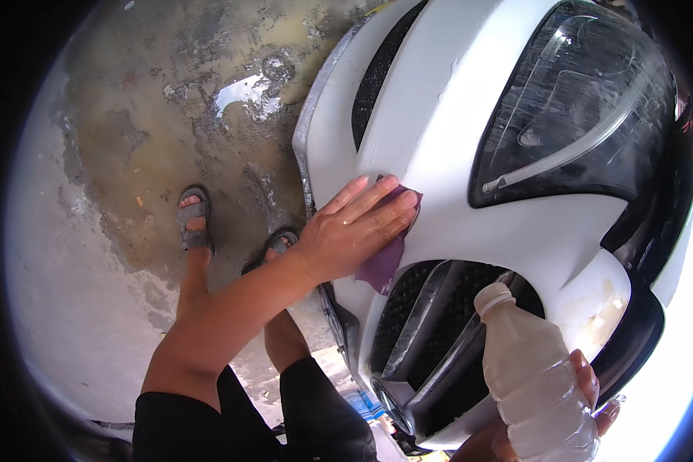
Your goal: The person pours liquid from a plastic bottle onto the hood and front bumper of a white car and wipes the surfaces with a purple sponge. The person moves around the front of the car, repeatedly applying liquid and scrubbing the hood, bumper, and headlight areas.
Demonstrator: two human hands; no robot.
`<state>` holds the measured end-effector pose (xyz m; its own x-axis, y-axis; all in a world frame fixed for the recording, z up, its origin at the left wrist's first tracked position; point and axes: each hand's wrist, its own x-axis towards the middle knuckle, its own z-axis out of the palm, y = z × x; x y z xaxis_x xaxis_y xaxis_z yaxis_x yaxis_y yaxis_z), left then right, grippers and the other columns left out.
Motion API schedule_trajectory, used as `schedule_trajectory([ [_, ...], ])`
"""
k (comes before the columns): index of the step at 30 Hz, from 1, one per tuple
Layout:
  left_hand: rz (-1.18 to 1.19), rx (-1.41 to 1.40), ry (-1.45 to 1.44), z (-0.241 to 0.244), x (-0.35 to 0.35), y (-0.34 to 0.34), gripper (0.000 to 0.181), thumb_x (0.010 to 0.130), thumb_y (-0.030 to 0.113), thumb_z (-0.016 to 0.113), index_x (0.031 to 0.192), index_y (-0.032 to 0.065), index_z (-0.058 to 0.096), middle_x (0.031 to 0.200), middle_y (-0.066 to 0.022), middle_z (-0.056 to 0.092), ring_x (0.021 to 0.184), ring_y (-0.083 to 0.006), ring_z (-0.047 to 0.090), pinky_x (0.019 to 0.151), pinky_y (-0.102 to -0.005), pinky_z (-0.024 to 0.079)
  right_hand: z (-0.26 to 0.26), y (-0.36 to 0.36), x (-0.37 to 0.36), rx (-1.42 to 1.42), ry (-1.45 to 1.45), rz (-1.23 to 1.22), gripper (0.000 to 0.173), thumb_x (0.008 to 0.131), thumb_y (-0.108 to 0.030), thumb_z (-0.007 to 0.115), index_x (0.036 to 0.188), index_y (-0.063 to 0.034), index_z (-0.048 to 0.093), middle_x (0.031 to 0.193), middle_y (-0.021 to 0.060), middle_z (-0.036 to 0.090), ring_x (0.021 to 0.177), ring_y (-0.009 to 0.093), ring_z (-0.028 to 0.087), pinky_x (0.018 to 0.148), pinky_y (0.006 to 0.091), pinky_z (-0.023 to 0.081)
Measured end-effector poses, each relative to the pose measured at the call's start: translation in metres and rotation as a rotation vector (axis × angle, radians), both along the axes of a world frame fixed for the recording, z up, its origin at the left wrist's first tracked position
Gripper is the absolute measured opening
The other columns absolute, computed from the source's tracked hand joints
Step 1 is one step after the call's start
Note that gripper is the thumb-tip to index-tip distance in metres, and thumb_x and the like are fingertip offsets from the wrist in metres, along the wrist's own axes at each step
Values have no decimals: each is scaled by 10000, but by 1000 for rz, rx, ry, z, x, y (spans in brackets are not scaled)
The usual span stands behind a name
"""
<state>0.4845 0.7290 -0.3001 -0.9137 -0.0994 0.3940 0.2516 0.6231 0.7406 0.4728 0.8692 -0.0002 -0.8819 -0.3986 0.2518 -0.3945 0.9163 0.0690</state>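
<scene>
My left hand (352,231) lies flat with fingers spread on a purple sheet (384,263), which looks like sandpaper. It presses the sheet against the white car bumper (439,231), between the headlight and the grille. Part of the sheet is hidden under the palm and fingers. At the lower right, my right hand (589,387) is wrapped around a ribbed, cloudy plastic bottle (534,369). The bottle's capped neck tilts towards the grille, and some of the hand is hidden behind it.
The scuffed headlight (577,115) is at the upper right. Below the sheet is the dark slatted grille (433,323), with a round badge (390,404) at its edge. Wet, puddled concrete (150,133) lies left of the car, where my sandalled feet (195,216) stand.
</scene>
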Motion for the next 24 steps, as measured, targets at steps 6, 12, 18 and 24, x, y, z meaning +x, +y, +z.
schedule_trajectory([
  [6, -10, -50, -16, 5, -5, -2, 404, 881, 166, 561, 1283, 168, 609, 1444, 39, 502, 1376, -200, 432, 1162, -442, 304, 0, -1, -6, 11, -4, 6, 696, 908, -518, 608, 1399, -87, 367, 1231, 147, 611, 1154, 295, 615, 1025, 519, 462],
  [12, -179, -9, 10, -7, 18, -6, 414, 871, 135, 562, 1279, 173, 617, 1417, 26, 535, 1385, -196, 420, 1167, -439, 289, -3, -10, 3, -16, -27, 16, 695, 913, -521, 598, 1403, -88, 365, 1231, 149, 610, 1157, 298, 613, 1023, 526, 463],
  [18, -56, 83, 65, -9, -12, -10, 411, 860, 137, 565, 1263, 175, 632, 1436, 22, 520, 1397, -217, 408, 1181, -439, 269, 0, -11, -1, 15, -41, 18, 693, 917, -525, 589, 1407, -89, 363, 1232, 150, 608, 1161, 301, 610, 1021, 533, 464],
  [24, -302, 34, -26, -16, 33, -7, 511, 880, 130, 518, 1388, 177, 513, 1524, 31, 405, 1469, -221, 259, 1183, -419, 281, -1, -21, -1, 0, -55, 39, 692, 922, -529, 580, 1410, -89, 361, 1233, 152, 607, 1164, 303, 608, 1019, 539, 464],
])
